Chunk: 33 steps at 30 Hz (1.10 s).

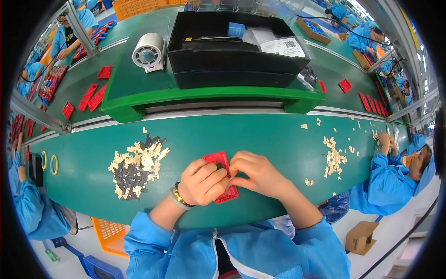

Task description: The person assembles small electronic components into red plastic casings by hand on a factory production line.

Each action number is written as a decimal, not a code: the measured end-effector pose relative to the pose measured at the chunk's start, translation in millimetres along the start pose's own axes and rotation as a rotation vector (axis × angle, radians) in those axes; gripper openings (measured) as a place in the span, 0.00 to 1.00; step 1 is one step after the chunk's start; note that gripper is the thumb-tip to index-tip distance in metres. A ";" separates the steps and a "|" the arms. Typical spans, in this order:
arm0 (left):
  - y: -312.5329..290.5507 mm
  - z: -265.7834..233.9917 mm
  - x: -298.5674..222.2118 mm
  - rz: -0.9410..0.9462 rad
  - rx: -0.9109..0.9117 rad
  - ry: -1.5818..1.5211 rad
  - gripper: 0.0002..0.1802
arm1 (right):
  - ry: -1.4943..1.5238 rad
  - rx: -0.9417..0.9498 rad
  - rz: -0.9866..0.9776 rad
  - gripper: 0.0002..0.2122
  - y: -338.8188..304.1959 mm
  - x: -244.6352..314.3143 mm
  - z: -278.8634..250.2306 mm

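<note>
A red plastic casing (226, 196) lies lengthwise on the green bench in front of me, its middle covered by my fingers. My left hand (203, 182) is closed over it, fingers curled against its left side, with a bracelet and a bangle on the wrist. From the right, my right hand (258, 173) meets it in a pinch above the casing. Whatever is between those fingertips is hidden. To the left of my hands lies a mixed pile of small black pieces (126, 176) and cream-coloured pieces (149, 156).
More cream pieces (333, 159) are scattered at the right, near a co-worker in blue (388, 179). Beyond the bench, a green raised shelf (218, 96) carries a black bin (232, 69) and a small white fan (149, 52). Yellow tape rings (55, 164) lie far left.
</note>
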<state>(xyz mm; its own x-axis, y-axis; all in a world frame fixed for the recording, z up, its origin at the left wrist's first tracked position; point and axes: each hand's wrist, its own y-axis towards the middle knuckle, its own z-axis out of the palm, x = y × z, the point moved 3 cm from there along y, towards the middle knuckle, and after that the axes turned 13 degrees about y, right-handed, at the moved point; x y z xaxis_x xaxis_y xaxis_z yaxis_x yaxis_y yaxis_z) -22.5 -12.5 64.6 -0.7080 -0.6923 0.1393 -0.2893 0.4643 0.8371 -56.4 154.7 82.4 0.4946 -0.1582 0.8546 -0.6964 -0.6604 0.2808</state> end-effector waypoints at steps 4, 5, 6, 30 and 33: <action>-3.6 2.2 -4.5 0.045 0.014 0.021 0.08 | -0.031 0.022 -0.028 0.12 -1.7 1.3 0.6; -4.0 2.8 -4.4 0.055 0.018 0.029 0.08 | -0.041 -0.013 -0.058 0.12 -1.9 2.3 1.0; -2.9 1.8 -4.0 0.053 0.016 0.032 0.08 | -0.043 -0.010 -0.060 0.12 -6.4 1.8 1.8; -45.3 12.6 -22.4 -0.322 0.588 -0.040 0.24 | 0.497 -0.213 0.589 0.05 8.1 -92.6 27.3; -47.6 14.6 -23.6 -0.271 0.614 -0.004 0.26 | 0.357 -0.217 0.534 0.05 11.5 -92.6 32.9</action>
<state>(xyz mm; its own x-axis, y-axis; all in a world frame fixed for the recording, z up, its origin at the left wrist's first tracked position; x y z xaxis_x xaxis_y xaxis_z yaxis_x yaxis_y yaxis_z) -1.4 -10.3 13.7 -0.5604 -0.8274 -0.0364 -0.7707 0.5049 0.3887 -93.2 137.6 -7.9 -0.1224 -0.1444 0.9819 -0.9046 -0.3907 -0.1702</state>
